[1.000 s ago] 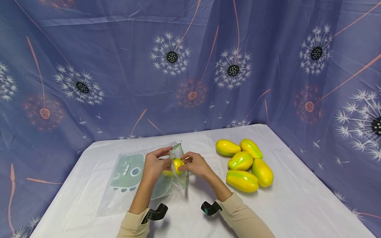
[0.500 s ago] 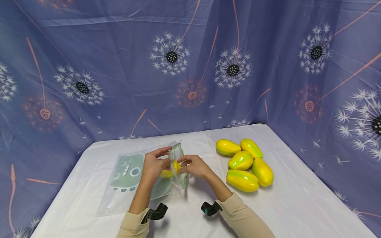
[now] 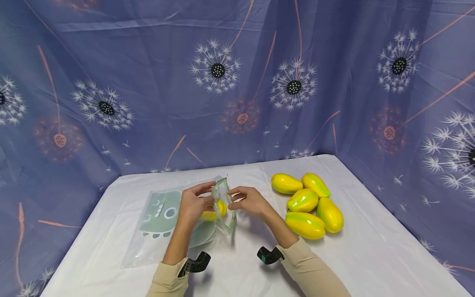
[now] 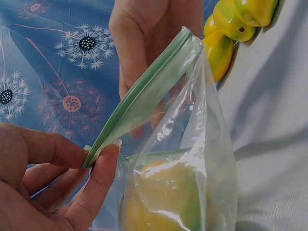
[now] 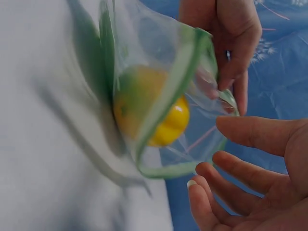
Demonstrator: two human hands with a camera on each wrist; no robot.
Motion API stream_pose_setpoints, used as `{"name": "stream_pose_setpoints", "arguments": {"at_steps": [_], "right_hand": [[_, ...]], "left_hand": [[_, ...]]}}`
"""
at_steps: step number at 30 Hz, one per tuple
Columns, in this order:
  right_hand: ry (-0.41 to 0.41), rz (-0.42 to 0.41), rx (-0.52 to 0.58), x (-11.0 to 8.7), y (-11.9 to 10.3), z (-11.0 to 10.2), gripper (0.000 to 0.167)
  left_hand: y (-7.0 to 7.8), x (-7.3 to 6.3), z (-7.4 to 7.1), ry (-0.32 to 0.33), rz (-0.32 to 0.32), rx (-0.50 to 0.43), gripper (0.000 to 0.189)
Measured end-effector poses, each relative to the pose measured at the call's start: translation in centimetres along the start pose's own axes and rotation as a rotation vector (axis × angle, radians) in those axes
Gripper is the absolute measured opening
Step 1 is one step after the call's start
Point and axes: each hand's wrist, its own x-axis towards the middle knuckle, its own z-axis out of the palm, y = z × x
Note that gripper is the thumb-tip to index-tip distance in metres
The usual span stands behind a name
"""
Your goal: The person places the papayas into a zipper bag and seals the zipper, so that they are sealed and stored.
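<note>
A clear zip bag point(image 3: 146, 247) with a pale green cartoon print lies on its side, its green-edged mouth point(image 4: 139, 91) standing open toward the right. My left hand point(image 3: 191, 205) pinches the mouth's edge between thumb and fingers, as the left wrist view shows. Inside the bag, just behind the mouth, sits a yellow-green papaya point(image 5: 175, 120). My right hand point(image 3: 251, 201) is beside the mouth with fingers loosely spread and nothing in them; in the right wrist view its fingertips point(image 5: 204, 168) are close to the green rim, and I cannot tell if they touch it.
Several more papayas point(image 3: 302, 201) lie grouped on the right of the white-covered table point(image 3: 256, 169). Behind the table hangs a blue curtain point(image 3: 167, 82) with dandelion prints. A black wrist device point(image 3: 270, 255) is on each forearm.
The papaya has gone from my right hand's fingers farther into the bag. My right hand has let go of it and drawn back right, out of the mouth. My left hand keeps its pinch.
</note>
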Motion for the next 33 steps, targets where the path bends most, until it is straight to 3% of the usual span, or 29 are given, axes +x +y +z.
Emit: {"name": "stream_pose_setpoints", "arguments": {"at_steps": [7, 15, 23, 33], "right_hand": [[-0.007, 0.005, -0.126, -0.6, -1.0, -2.6, 0.044], [-0.05, 0.015, -0.257, -2.5, -1.4, -7.1, 0.055], [-0.008, 0.023, -0.388, -4.7, -0.5, -11.3, 0.057], [-0.052, 0.009, -0.477, -7.3, 0.8, -14.8, 0.066]], "left_hand": [[-0.2, -0.1, 0.0, 0.009, -0.008, 0.003, 0.047], [-0.4, -0.3, -0.1, 0.015, -0.012, 0.017, 0.046], [-0.1, -0.1, 0.1, 0.018, -0.014, 0.013, 0.047], [0.2, 0.0, 0.3, 0.014, -0.012, 0.008, 0.047]]}}
